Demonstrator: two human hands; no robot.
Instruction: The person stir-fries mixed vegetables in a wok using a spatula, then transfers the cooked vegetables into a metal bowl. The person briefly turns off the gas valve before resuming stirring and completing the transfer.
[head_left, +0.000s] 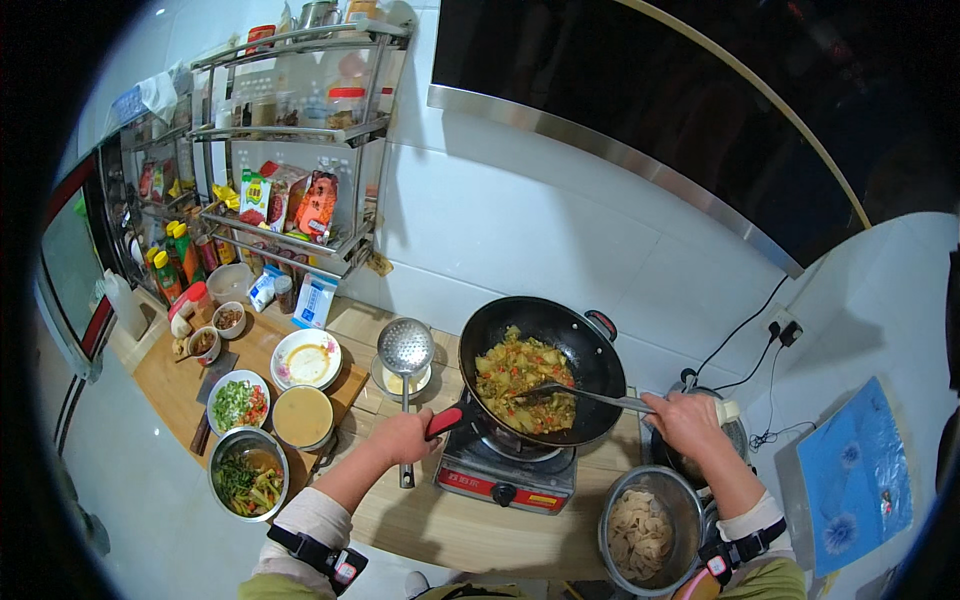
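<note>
A black wok (592, 409) sits on a portable gas stove (504, 480) with a red front panel. My left hand (411, 436) is closed on the wok's red and black handle (445, 423). In my right hand (686, 421) is the handle of a metal spatula (600, 397), whose blade is in the chopped vegetables (517, 375) inside the wok. A slotted skimmer (406, 347) rests over a small bowl (390, 379) left of the stove, its handle passing beside my left hand. Below my right forearm, a steel bowl holds pale slices (640, 534).
On the left, a wooden cutting board (169, 360) bears a bowl of yellowish liquid (302, 417), chopped greens and red pieces (238, 403), and a cleaver (214, 382). A steel bowl of vegetables (248, 474) stands at its edge. A spice rack (300, 135) and range hood (615, 135) are above.
</note>
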